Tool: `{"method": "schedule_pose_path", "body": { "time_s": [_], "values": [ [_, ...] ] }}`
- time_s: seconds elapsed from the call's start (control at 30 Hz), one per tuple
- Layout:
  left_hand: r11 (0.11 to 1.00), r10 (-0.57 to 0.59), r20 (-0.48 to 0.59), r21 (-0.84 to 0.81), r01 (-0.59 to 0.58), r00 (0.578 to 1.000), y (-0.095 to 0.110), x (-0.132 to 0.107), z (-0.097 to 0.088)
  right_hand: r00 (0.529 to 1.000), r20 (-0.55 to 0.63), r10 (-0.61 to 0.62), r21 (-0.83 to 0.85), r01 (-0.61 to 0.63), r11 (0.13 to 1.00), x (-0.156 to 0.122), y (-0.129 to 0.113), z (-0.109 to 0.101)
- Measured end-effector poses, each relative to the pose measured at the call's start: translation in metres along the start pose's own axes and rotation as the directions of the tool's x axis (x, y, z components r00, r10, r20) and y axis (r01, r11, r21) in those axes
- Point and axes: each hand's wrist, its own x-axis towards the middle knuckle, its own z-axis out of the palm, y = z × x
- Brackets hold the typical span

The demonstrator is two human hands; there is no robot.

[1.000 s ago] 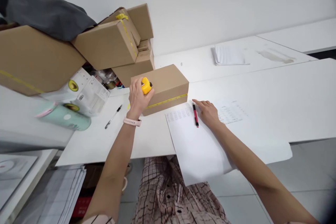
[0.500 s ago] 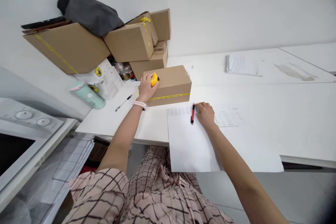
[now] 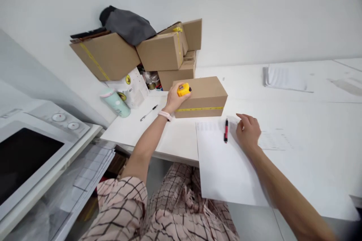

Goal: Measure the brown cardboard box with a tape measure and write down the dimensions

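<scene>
My left hand (image 3: 173, 100), with a pale band at the wrist, is closed around a yellow tape measure (image 3: 183, 89) at the left end of a cardboard box's top. The box (image 3: 207, 91) lies on the white table with a yellow printed strip along its front. To the right, my right hand (image 3: 249, 131) is over the printed sheets (image 3: 226, 173), its index finger stretched out and the others loosely bent, holding nothing. Just left of that hand, a red and black pen (image 3: 226, 131) rests on the paper, apart from the fingers.
Several cardboard boxes (image 3: 161, 52) are stacked at the back left, a dark grey cloth (image 3: 128, 26) on top. A mint tumbler (image 3: 116, 103) and a clear pen (image 3: 149, 113) lie nearby. Folded papers (image 3: 285, 78) sit at the back right. A microwave (image 3: 31, 147) stands at the left.
The view has swung left, so everything sits further right. My right hand has lifted and drawn right, away from the red pen. My left hand still grips the tape measure on the box.
</scene>
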Motion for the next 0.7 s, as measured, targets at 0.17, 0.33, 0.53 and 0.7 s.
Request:
{"method": "schedule_pose_path", "body": {
  "time_s": [0.17, 0.33, 0.53, 0.7],
  "values": [
    [0.829, 0.006, 0.205, -0.549, 0.11, 0.979, 0.026, -0.033, -0.033, 0.974, 0.104, 0.2, 0.441, -0.226, 0.869, 0.06, -0.081, -0.039],
    [0.678, 0.0, 0.371, -0.682, 0.273, 0.929, 0.04, -0.041, -0.056, 0.675, 0.738, 0.006, 0.635, -0.698, 0.331, 0.118, -0.163, -0.033],
    [0.642, -0.032, 0.364, -0.706, 0.298, 0.931, 0.023, -0.027, -0.072, 0.574, 0.815, -0.075, 0.574, -0.784, 0.238, 0.135, -0.183, -0.011],
    [0.71, -0.15, 0.262, -0.643, 0.288, 0.953, -0.009, -0.006, -0.09, 0.7, 0.713, 0.04, 0.678, -0.703, 0.214, 0.177, -0.14, -0.008]
  ]
}}
